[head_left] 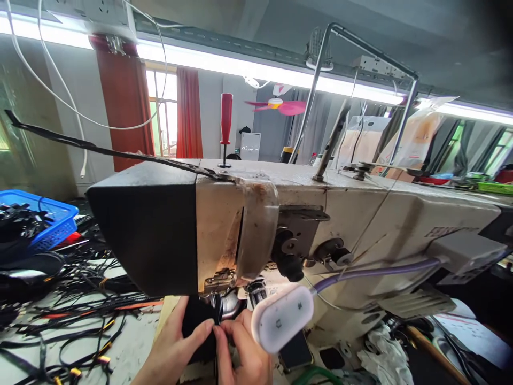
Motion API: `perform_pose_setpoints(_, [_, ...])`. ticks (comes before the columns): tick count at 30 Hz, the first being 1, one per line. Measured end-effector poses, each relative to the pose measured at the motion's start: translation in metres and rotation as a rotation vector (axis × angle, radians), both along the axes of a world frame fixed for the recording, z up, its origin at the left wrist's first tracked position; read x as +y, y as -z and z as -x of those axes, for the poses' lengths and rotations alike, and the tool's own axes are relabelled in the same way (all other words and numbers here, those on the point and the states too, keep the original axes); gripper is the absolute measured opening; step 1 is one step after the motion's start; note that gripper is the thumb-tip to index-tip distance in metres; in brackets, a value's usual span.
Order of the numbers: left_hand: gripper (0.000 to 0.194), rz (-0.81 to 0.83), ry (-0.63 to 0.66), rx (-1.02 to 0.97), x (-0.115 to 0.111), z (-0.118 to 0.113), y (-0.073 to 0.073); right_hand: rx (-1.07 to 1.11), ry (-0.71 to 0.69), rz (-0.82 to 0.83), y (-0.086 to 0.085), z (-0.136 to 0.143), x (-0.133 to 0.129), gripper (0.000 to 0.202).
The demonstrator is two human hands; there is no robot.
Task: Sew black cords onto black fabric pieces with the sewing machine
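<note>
Under the head of a large sewing machine (pixel 224 219), both hands work close together. My left hand (pixel 176 345) is closed on a dark black piece (pixel 198 321), its thumb lying along the front. Right beside it, my right hand (pixel 244 347) pinches a narrow black strap (pixel 217 313) between thumb and forefinger. The strap runs up toward the needle area, where the machine head hides its upper end. Whether the strap is joined to the black piece cannot be made out. A white lamp head (pixel 284 319) on a purple flexible arm partly covers my right hand.
Many black cords with yellow ends (pixel 86 337) lie tangled on the table at left, near a blue basket (pixel 52 227). A red-handled screwdriver (pixel 226 120) stands upright on the machine. A phone (pixel 296 352) lies right of my hands. A long black strip (pixel 100 149) sticks out leftward.
</note>
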State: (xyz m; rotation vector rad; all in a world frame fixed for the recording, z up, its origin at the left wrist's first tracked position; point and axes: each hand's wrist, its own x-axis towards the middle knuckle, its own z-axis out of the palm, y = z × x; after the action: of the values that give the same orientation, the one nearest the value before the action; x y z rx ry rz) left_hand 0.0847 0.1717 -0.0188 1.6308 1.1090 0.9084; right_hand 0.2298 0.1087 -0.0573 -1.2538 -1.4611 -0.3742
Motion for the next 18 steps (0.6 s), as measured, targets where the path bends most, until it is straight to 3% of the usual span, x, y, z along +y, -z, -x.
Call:
perform_pose_setpoints(8, [0.058, -0.027, -0.111, 0.07, -0.013, -0.008, -0.01, 0.027, 0.107, 0.062, -0.005, 0.002, -0.001, 0.014])
perform_pose_setpoints(18, [0.049, 0.077, -0.05, 0.037, -0.007, -0.009, -0.021, 0.078, 0.113, 0.019, -0.005, -0.001, -0.001, 0.009])
